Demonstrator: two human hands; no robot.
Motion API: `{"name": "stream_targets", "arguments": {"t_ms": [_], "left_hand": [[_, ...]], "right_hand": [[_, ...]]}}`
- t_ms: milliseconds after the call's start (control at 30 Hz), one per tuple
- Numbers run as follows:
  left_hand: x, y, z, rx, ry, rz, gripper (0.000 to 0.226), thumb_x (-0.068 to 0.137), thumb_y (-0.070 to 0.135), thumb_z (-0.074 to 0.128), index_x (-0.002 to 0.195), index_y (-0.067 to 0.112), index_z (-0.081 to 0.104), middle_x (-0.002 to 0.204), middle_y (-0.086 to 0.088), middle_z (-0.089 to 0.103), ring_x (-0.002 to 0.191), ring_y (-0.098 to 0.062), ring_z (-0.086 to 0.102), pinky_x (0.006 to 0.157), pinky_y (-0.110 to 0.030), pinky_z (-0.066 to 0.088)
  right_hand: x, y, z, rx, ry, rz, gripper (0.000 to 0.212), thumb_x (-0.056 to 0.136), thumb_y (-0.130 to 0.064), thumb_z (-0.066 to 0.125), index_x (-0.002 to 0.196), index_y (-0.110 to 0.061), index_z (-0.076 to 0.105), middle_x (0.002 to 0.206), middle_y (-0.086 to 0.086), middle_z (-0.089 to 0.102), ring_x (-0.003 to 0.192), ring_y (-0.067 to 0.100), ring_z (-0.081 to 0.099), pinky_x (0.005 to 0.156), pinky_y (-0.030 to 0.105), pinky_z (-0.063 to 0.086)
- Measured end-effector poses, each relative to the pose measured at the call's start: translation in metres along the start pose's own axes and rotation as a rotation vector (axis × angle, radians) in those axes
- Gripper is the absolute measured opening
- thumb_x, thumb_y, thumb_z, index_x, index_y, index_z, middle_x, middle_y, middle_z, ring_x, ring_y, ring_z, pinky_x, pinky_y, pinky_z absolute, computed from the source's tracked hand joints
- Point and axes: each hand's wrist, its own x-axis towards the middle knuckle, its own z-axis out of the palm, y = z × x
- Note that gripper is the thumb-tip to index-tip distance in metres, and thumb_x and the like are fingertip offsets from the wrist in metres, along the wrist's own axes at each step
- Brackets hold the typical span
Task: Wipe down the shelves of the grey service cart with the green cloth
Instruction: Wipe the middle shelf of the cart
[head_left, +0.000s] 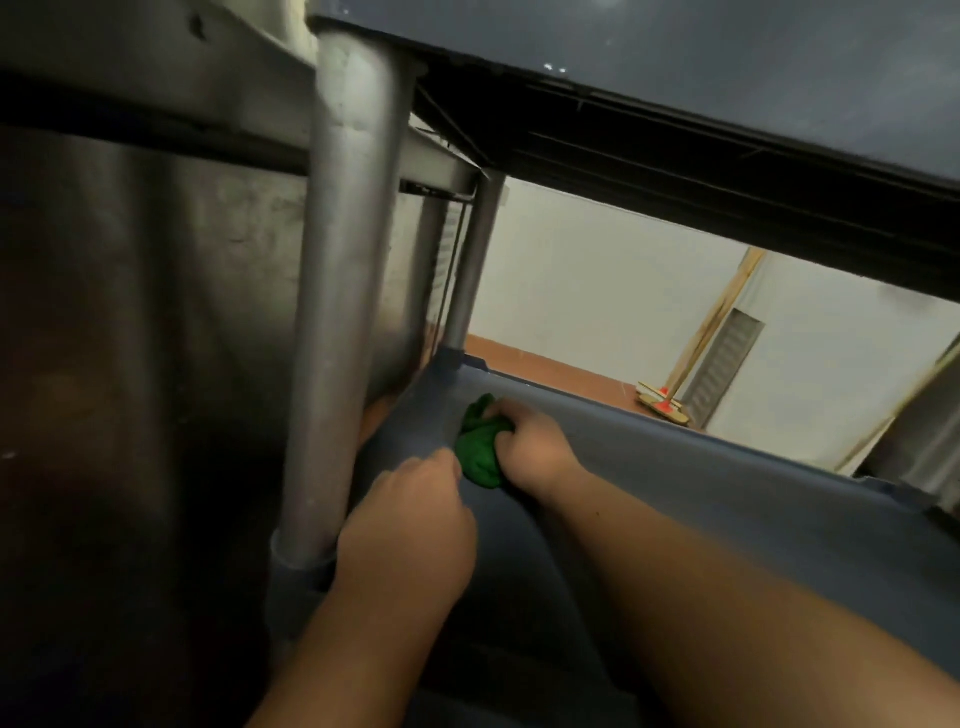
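Note:
I look under the upper shelf (675, 62) of the grey service cart at its lower shelf (701, 499). My right hand (530, 441) grips the bunched green cloth (480, 452) and presses it onto the lower shelf near its far left corner. My left hand (410, 519) rests on the shelf's left rim beside the near metal post (337, 291), its fingers curled down; what they hold is hidden.
A second cart post (475, 260) stands at the far left corner. A steel cabinet side (156, 312) is close on the left. Beyond the cart are a white wall, an orange floor, and a broom (670, 405) leaning by a vent.

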Motion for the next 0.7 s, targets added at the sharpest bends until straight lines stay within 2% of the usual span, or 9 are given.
{"name": "stream_targets", "arguments": {"t_ms": [67, 133, 233, 300, 467, 567, 700], "left_hand": [[0.0, 0.0, 0.003, 0.021, 0.033, 0.023, 0.016, 0.092, 0.021, 0.043, 0.103, 0.03, 0.05, 0.106, 0.006, 0.054, 0.103, -0.016, 0.051, 0.084, -0.033, 0.046], [-0.001, 0.0, 0.006, -0.001, 0.041, 0.031, 0.02, 0.092, 0.019, 0.042, 0.107, 0.03, 0.05, 0.11, 0.005, 0.053, 0.108, -0.017, 0.049, 0.087, -0.033, 0.042], [0.0, 0.001, 0.01, -0.016, 0.03, 0.008, 0.022, 0.092, 0.022, 0.043, 0.111, 0.029, 0.052, 0.112, 0.004, 0.054, 0.109, -0.017, 0.05, 0.089, -0.033, 0.042], [0.0, 0.004, 0.014, 0.007, 0.05, 0.005, 0.02, 0.091, 0.025, 0.043, 0.108, 0.028, 0.053, 0.11, 0.003, 0.056, 0.106, -0.018, 0.052, 0.089, -0.035, 0.044], [-0.008, 0.032, 0.032, 0.095, 0.043, 0.029, 0.021, 0.091, 0.033, 0.042, 0.11, 0.031, 0.052, 0.112, 0.005, 0.056, 0.108, -0.018, 0.05, 0.088, -0.034, 0.041], [-0.014, 0.052, 0.043, 0.123, 0.018, 0.087, 0.017, 0.091, 0.036, 0.042, 0.101, 0.028, 0.052, 0.106, 0.005, 0.056, 0.104, -0.019, 0.051, 0.086, -0.035, 0.043], [-0.026, 0.086, 0.06, 0.125, 0.013, 0.167, 0.013, 0.091, 0.037, 0.043, 0.098, 0.03, 0.052, 0.098, 0.009, 0.053, 0.1, -0.014, 0.05, 0.084, -0.034, 0.045]], "right_hand": [[0.009, -0.016, 0.012, 0.012, -0.047, -0.056, 0.038, 0.085, -0.009, 0.043, 0.114, -0.02, 0.065, 0.115, 0.009, 0.068, 0.102, 0.028, 0.063, 0.088, 0.034, 0.05], [0.014, -0.029, 0.017, 0.017, -0.126, -0.116, 0.039, 0.083, -0.018, 0.045, 0.117, -0.021, 0.063, 0.119, 0.008, 0.066, 0.106, 0.026, 0.061, 0.091, 0.032, 0.047], [0.018, -0.03, 0.019, -0.114, -0.249, -0.208, 0.059, 0.079, -0.051, 0.044, 0.134, -0.031, 0.05, 0.135, 0.006, 0.054, 0.119, 0.028, 0.052, 0.103, 0.041, 0.041], [0.019, -0.022, 0.019, -0.248, -0.249, -0.246, 0.067, 0.078, -0.067, 0.045, 0.138, -0.038, 0.041, 0.142, 0.005, 0.046, 0.125, 0.032, 0.046, 0.107, 0.05, 0.038], [0.024, -0.001, 0.002, -0.181, -0.191, -0.214, 0.056, 0.079, -0.047, 0.064, 0.129, -0.025, 0.052, 0.126, 0.009, 0.055, 0.109, 0.031, 0.056, 0.096, 0.044, 0.048], [0.012, 0.037, -0.029, -0.19, -0.184, -0.162, 0.047, 0.083, -0.039, 0.066, 0.126, -0.024, 0.054, 0.123, 0.007, 0.056, 0.106, 0.028, 0.058, 0.094, 0.04, 0.049], [-0.023, 0.114, -0.085, -0.216, -0.167, -0.068, 0.049, 0.086, -0.035, 0.063, 0.131, -0.022, 0.051, 0.128, 0.008, 0.055, 0.11, 0.029, 0.057, 0.094, 0.037, 0.047]]}}
